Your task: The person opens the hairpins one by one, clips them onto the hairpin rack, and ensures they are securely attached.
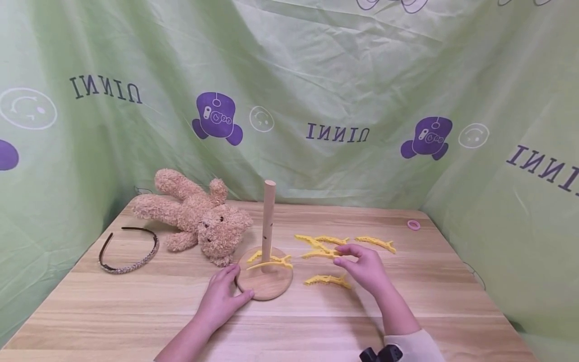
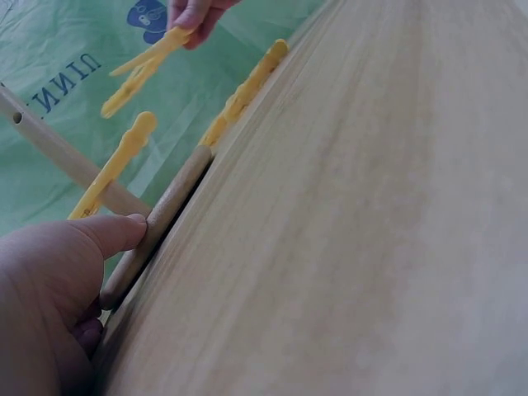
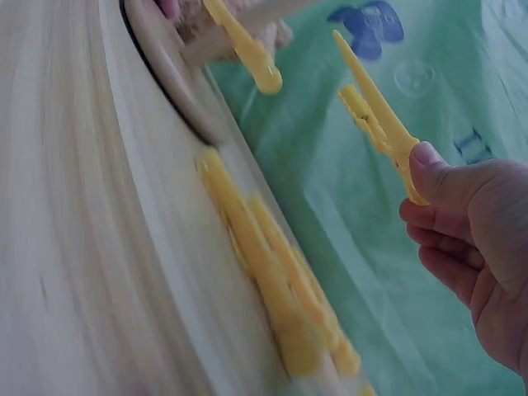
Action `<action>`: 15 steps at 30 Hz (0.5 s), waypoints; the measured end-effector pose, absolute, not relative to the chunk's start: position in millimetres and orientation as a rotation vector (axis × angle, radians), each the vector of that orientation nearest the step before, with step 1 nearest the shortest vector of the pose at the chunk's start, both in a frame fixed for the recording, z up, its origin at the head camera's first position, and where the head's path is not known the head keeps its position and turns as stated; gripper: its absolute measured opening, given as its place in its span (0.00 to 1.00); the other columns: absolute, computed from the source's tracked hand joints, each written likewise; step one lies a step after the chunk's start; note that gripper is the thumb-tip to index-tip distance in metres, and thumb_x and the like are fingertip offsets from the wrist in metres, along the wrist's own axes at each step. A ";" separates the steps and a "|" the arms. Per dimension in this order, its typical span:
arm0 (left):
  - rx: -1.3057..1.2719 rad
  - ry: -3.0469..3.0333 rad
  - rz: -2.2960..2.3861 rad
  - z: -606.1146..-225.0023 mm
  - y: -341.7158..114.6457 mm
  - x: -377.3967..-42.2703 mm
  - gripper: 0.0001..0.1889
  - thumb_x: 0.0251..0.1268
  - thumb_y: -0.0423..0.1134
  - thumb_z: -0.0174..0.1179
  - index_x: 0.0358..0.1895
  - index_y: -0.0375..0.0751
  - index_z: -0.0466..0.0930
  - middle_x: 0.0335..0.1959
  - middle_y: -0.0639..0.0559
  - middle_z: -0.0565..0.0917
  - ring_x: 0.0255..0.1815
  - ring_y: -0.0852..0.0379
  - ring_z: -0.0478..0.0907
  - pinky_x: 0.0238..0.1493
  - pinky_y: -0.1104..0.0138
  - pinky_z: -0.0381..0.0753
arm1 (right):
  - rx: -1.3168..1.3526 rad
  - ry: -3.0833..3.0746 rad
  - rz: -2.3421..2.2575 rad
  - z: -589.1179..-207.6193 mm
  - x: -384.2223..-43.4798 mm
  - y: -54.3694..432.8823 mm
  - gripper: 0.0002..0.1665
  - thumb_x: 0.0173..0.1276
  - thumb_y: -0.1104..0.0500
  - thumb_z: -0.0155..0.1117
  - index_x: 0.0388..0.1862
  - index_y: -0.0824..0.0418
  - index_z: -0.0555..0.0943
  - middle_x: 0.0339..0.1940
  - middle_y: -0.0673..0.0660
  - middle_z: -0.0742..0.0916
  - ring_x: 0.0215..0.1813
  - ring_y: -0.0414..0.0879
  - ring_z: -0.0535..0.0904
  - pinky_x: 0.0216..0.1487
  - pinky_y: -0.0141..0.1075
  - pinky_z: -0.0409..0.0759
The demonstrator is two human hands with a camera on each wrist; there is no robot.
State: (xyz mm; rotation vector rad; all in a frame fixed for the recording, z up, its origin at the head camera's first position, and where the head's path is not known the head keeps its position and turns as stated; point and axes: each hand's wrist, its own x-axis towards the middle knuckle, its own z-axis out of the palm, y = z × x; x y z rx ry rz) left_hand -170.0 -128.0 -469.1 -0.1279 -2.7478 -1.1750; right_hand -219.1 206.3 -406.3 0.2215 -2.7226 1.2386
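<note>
My right hand (image 1: 364, 266) pinches the tail of a yellow hair clip (image 3: 384, 124), whose two arms are spread apart in the air to the right of the post. Thumb and fingers of my left hand (image 1: 219, 296) grip the rim of a wooden stand's round base (image 1: 271, 289). From that base rises an upright post (image 1: 269, 216). Low on the post a second yellow clip (image 1: 271, 264) sits across it, its arms on either side. On the table near my right hand lie more yellow clips, one in front (image 1: 326, 280) and one farther right (image 1: 375, 243).
A brown teddy bear (image 1: 190, 213) lies on its back behind the stand to the left. Beside it is a dark headband (image 1: 131, 267) with a beaded band. A small pink ring (image 1: 413, 225) lies at the far right. Green printed cloth (image 1: 289, 166) hangs behind the table.
</note>
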 end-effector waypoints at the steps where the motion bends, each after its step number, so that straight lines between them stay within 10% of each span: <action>1: -0.126 -2.747 -1.177 -469.1 -127.9 -170.0 0.41 0.51 0.48 0.73 0.64 0.25 0.70 0.67 0.34 0.72 0.70 0.34 0.65 0.72 0.43 0.63 | 0.239 -2.724 1.240 -404.5 -219.3 199.5 0.14 0.62 0.58 0.72 0.46 0.61 0.86 0.46 0.58 0.90 0.54 0.55 0.84 0.52 0.44 0.85; 15: -0.137 -2.742 -1.180 -468.9 -127.5 -170.1 0.41 0.52 0.48 0.73 0.65 0.24 0.70 0.68 0.33 0.71 0.70 0.33 0.65 0.72 0.43 0.63 | 0.476 -2.734 1.225 -396.3 -230.6 126.7 0.11 0.59 0.57 0.74 0.40 0.58 0.87 0.39 0.52 0.91 0.48 0.48 0.86 0.45 0.39 0.86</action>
